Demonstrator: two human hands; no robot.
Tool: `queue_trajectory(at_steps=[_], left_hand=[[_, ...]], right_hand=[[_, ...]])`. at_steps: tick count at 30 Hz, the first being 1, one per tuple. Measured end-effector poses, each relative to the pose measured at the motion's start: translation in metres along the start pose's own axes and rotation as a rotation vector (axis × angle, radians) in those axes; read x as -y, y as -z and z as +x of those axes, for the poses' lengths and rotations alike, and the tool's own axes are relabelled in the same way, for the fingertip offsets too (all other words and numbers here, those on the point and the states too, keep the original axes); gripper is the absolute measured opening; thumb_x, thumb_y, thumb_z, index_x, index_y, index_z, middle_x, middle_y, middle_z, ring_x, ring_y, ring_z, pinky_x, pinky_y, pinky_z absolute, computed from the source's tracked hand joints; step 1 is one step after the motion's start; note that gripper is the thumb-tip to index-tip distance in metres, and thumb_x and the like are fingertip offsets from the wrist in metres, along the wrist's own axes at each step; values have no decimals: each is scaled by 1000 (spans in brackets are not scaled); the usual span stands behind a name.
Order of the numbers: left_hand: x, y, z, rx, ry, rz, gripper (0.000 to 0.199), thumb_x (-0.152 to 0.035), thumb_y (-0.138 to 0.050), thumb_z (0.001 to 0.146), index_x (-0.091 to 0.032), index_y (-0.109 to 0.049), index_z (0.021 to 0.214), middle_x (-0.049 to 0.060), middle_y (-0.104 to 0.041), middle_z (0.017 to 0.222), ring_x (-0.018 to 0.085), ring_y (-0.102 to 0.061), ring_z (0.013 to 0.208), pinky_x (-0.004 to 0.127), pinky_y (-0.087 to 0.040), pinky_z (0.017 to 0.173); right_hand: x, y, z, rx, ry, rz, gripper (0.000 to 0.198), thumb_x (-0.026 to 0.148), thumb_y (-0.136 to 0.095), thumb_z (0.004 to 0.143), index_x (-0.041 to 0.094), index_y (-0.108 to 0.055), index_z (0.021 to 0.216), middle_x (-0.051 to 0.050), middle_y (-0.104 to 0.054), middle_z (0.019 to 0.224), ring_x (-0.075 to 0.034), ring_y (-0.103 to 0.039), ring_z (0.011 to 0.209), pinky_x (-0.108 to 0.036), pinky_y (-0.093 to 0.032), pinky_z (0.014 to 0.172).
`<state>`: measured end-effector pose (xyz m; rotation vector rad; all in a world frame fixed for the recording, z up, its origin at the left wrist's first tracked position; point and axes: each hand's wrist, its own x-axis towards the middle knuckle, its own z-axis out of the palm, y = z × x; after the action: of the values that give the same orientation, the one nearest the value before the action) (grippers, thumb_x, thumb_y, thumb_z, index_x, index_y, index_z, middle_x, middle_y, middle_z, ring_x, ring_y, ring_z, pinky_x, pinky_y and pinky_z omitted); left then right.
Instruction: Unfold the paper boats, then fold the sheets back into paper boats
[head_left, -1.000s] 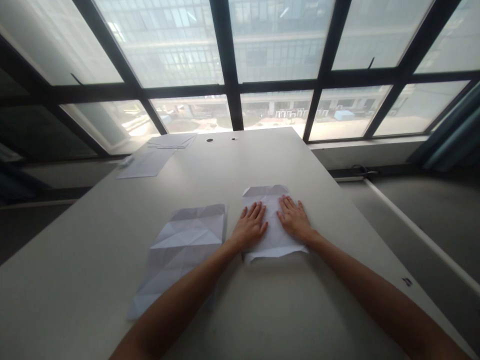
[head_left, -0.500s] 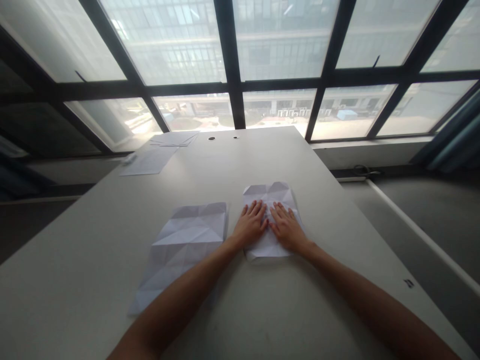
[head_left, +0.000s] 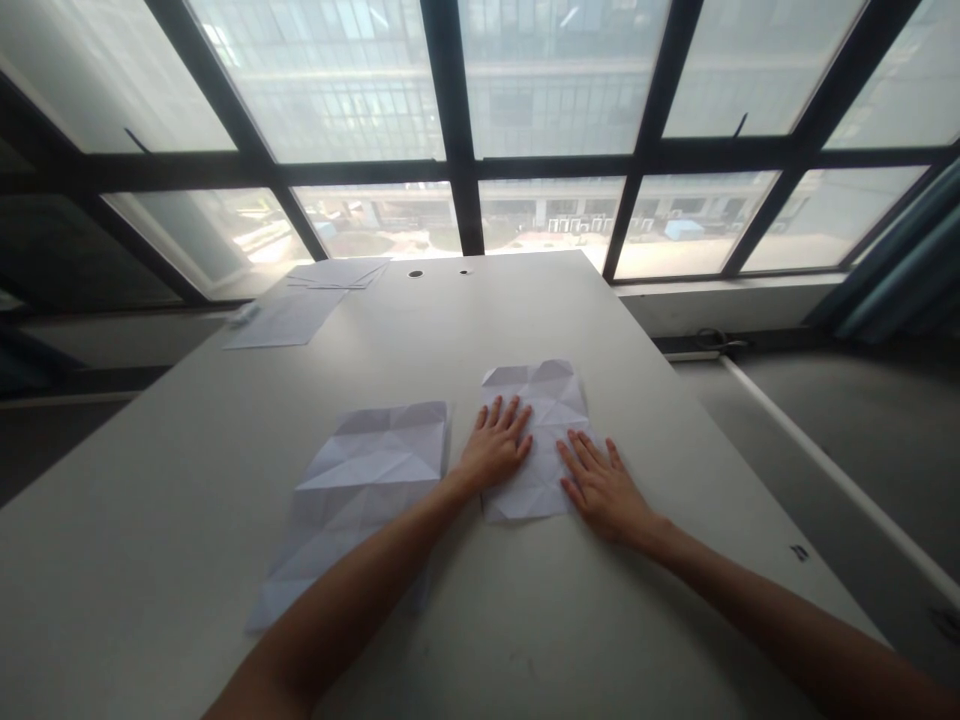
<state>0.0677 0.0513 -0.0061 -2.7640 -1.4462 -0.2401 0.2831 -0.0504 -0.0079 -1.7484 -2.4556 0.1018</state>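
Resting on the pale tabletop (head_left: 525,320), slightly right of centre, a white folded sheet (head_left: 544,458) lies beneath two bare hands. Its outline is roughly rectangular, with the longer sides running away from the viewer. A network of straight and diagonal creases divides its surface into shallow facets, some bright, some faintly grey; the far edge bears slanted corners and a low raised portion toward the right, while the near edge is slightly uneven. The left hand (head_left: 495,448) lies palm down across the left part of the sheet, fingers spread. The right hand (head_left: 604,490) lies at the lower right edge, fingertips over the paper and palm beyond the margin. Each grip is flattened and unclenched, clasping nothing. To the left, apart from the folded sheet, is a larger creased paper (head_left: 367,490), partly hidden by the left forearm; flat papers (head_left: 277,320) occupy the far left corner.
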Motion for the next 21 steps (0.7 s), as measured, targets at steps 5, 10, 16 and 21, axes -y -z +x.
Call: queue_trajectory(at_steps=[5, 10, 16, 21], left_hand=[[-2, 3, -2, -10, -34, -12, 62, -56, -35, 97, -28, -32, 152, 7, -26, 161, 35, -18, 148, 54, -18, 117], [-7, 4, -4, -24, -61, -11, 60, -57, -33, 97, -29, -36, 150, 6, -28, 160, 34, -21, 147, 53, -18, 117], [-5, 0, -5, 12, -69, -22, 69, -60, -33, 95, -26, -23, 155, 6, -23, 162, 34, -15, 149, 52, -15, 118], [-7, 2, -5, 15, -46, -54, 77, -61, -38, 93, -21, -19, 156, 9, -25, 161, 33, -17, 148, 50, -15, 118]], right_hand=[[6, 14, 38, 23, -118, 87, 53, 36, -29, 100, 14, -41, 147, -18, -37, 154, -30, -30, 144, -61, -14, 116], [7, 2, 101, -16, -118, 126, 55, 32, -31, 100, 11, -33, 151, -18, -25, 159, -30, -20, 148, -53, -21, 116], [-10, -17, 121, -143, -175, 52, 57, 42, -24, 102, 14, -36, 150, -14, -30, 158, -27, -22, 147, -53, -13, 118], [-24, -16, 120, -159, -285, -5, 58, 43, -28, 100, 14, -35, 151, -13, -29, 159, -28, -22, 147, -53, -15, 117]])
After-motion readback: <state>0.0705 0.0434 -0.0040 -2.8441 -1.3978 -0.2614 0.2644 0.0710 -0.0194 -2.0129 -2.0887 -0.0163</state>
